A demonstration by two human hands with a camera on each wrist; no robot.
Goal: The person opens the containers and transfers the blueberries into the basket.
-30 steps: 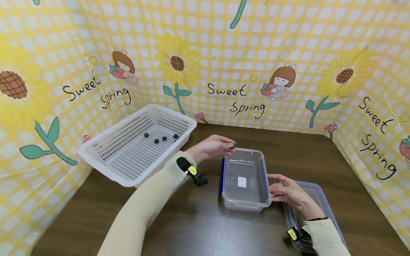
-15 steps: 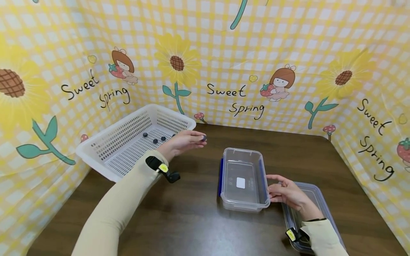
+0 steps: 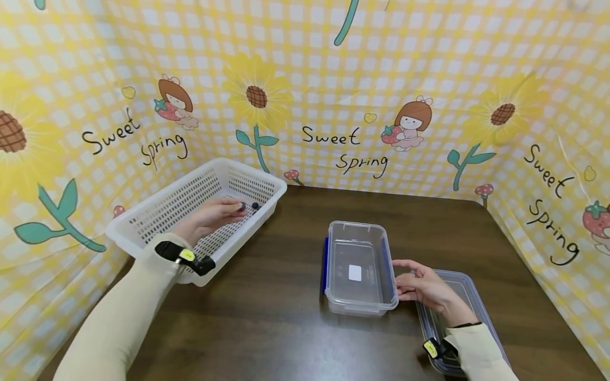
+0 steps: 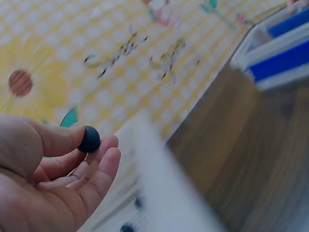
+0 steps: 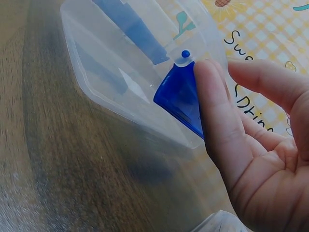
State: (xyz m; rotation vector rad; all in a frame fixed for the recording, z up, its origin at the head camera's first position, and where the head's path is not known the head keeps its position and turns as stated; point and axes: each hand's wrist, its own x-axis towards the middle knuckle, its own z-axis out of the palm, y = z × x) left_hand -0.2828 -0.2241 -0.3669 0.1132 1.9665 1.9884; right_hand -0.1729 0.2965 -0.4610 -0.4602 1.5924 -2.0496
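Observation:
My left hand (image 3: 209, 219) is over the white slotted basket (image 3: 276, 186), pinching a blueberry (image 4: 89, 139) between thumb and fingertips. Another blueberry (image 3: 255, 206) lies on the basket floor; the hand hides others in the head view. At the middle right stands a clear plastic box (image 3: 350, 309) without its lid, a white label on its bottom. The right hand (image 3: 426, 288) touches the box's right side, its thumb against a blue latch flap (image 5: 181, 96) that hangs down.
A clear lid (image 3: 469, 288) lies on the brown wooden table (image 3: 267, 296) at the right, partly under the right wrist. Yellow checked cloth (image 3: 329, 95) walls the table at the back and on both sides.
The left hand has moved left, from beside the clear box's far left corner to over the basket, with the blueberry still pinched. My right hand has stayed at the box's side.

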